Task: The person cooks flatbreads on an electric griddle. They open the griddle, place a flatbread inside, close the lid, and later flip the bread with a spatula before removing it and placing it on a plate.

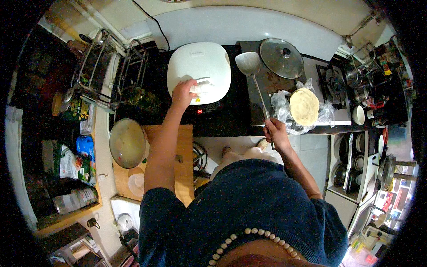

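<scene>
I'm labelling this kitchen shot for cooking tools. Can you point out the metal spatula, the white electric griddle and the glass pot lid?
metal spatula [248, 63], head view, on its flat blade.
white electric griddle [209, 60], head view, on its closed top cover.
glass pot lid [281, 58], head view, on the glass beside its knob.

From my seat at the remote feed, I count a few packages. At nine o'clock, on the wooden shelf at the left, a blue packet lies beside a white-and-green bag with red patches. Just below them, toward eight o'clock, a silvery tin lies on its side with a pale label. Higher, at ten o'clock, a dark can with yellow-green print stands near the wire rack. At one o'clock a crumpled clear plastic bag holds a round flatbread. A small yellow warning label and a red indicator light mark the white cooker's front edge at twelve.
</scene>
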`<state>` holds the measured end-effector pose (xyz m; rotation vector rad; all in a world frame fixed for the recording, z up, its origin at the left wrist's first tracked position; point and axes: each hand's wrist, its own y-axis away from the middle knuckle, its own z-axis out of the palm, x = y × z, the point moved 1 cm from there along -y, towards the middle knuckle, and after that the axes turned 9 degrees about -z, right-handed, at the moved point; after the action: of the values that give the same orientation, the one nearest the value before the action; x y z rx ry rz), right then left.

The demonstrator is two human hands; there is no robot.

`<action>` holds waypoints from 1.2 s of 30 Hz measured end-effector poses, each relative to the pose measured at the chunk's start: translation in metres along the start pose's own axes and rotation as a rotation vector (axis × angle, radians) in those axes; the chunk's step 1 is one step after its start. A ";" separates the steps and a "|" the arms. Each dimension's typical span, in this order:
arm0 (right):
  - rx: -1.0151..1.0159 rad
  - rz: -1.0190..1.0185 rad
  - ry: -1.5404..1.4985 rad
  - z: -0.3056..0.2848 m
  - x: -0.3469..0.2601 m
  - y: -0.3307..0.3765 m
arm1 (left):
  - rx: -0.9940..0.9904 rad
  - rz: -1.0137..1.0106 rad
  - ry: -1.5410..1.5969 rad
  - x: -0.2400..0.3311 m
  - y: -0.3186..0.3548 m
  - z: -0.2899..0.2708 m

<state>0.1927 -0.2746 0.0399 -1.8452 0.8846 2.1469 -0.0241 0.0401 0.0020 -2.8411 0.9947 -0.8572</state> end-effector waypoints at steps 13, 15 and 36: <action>-0.019 0.028 -0.063 -0.022 0.012 0.004 | 0.063 -0.036 -0.166 0.027 0.010 0.000; -0.039 -0.011 -0.065 -0.029 0.006 0.001 | 0.024 -0.054 -0.292 0.033 0.010 -0.001; -0.055 -0.047 -0.098 -0.141 0.009 0.038 | -0.294 0.045 -0.857 0.049 -0.030 0.016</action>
<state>0.2907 -0.3827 0.0359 -1.7500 0.7615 2.2328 0.0330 0.0334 0.0182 -2.8751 1.0638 0.5451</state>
